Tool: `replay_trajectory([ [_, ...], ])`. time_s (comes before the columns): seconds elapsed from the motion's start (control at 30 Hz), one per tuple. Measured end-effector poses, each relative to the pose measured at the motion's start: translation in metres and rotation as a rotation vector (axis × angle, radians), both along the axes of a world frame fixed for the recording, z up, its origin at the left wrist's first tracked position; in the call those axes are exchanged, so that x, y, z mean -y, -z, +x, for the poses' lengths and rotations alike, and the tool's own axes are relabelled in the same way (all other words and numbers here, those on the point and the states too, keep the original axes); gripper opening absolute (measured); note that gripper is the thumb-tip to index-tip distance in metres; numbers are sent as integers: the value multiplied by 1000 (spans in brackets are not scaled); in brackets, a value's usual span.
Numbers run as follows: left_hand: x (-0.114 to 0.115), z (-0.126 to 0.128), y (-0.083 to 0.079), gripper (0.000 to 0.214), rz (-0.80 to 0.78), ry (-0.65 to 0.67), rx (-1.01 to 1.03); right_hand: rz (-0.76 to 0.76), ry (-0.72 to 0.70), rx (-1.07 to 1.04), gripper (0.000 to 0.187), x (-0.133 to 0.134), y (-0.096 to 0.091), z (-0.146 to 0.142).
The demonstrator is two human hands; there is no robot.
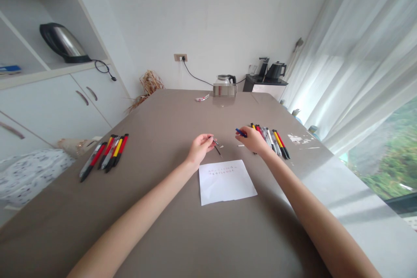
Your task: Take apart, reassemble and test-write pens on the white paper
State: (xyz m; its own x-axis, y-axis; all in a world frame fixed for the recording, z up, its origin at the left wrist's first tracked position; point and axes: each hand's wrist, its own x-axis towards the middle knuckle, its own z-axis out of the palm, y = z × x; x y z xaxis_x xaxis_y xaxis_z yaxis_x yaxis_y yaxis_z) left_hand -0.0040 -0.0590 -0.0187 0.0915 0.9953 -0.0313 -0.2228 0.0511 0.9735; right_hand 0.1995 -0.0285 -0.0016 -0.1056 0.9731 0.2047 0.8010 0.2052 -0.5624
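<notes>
My left hand [199,147] is closed in a pinch on a thin dark pen part [216,143] just above the brown table [169,113]. A few small loose pieces [221,146] lie on the table by it. My right hand [253,140] is closed around a blue pen [241,132], right beside a row of several red, yellow, black and grey pens [272,139]. A white sheet of paper [225,181] with faint writing lies between my forearms, near me.
Another group of several pens [106,153] lies at the table's left side. A glass kettle [225,80] and a small wrapper [202,97] sit at the far edge. Shelves with a steel kettle [63,43] stand left, curtains [352,52] right.
</notes>
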Motion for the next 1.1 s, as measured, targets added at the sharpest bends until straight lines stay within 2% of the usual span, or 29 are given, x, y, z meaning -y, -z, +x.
replay_trajectory([
  [0.1, 0, 0, 0, 23, 8, 8, -15, -25, 13, 371, 17, -1, 3, 7],
  [0.23, -1, 0, 1, 25, 21, 17, -31, -100, 52, 516, 16, -1, 15, 7],
  [0.43, -2, -2, 3, 30, 54, -17, -75, -130, 127, 443, 20, 4, 20, -10],
  [0.67, -4, -1, 5, 32, 94, -30, -151, -46, 116, 261, 26, 16, 28, -39],
  [0.9, -7, -3, 12, 30, 145, -36, -204, -124, 147, 21, 27, 5, 28, -28],
  [1.1, -8, -4, 15, 30, 183, -27, -267, -33, 145, 119, 29, 7, 25, -21],
])
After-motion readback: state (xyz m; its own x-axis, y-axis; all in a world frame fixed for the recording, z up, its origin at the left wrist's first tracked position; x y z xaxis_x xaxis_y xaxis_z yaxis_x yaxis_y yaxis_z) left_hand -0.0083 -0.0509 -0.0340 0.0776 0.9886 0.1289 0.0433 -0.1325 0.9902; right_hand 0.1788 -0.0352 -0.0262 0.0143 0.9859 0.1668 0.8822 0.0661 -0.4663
